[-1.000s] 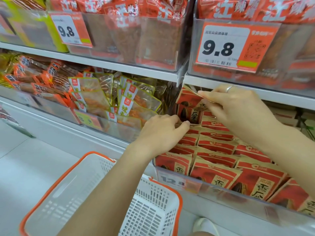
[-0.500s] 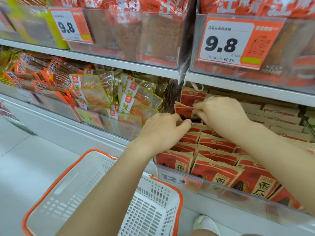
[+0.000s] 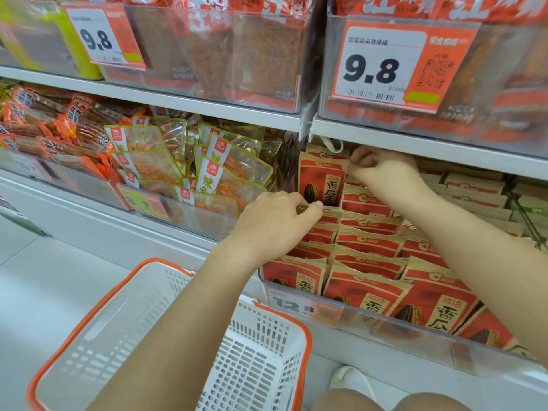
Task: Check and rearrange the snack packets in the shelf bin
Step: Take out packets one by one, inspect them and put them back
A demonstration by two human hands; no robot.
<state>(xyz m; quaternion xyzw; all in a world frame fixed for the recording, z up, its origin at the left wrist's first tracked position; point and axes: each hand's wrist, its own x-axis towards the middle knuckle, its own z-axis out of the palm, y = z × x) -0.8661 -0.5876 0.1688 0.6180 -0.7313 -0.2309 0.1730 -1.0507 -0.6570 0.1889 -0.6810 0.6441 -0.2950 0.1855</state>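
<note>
Shop shelving (image 3: 415,143) across the whole view, white, two tiers showing. On the upper tier, clear bins of red packs fronted by two orange price tags (image 3: 397,63) marked 9.8. On the lower tier, left end: orange stick snacks (image 3: 44,137) heaped in a bin; beside them, toward the middle, clear yellow-edged pouches (image 3: 225,170) leaning in loose rows.

At the right of the lower tier, a clear shelf bin (image 3: 415,327) filled with red and tan snack packets (image 3: 367,241), stacked in overlapping rows from front wall to back, a 12.8 tag on the front wall near the left corner. One raised packet (image 3: 321,179) upright at the back left corner of the bin, sunflower seed picture facing out.

Right hand (image 3: 385,170) reaching in under the upper shelf edge, fingers curled and pinching the top right corner of the raised packet. Left hand (image 3: 278,223) lower down, by the bin's left wall, thumb and forefinger closed on the tan top edge of a packet just below the raised one; other fingers curled in, tips hidden.

Below the shelf, a white basket (image 3: 89,321) with orange rim, under the left forearm. White shoe (image 3: 350,381) and bare knees at the bottom edge.
</note>
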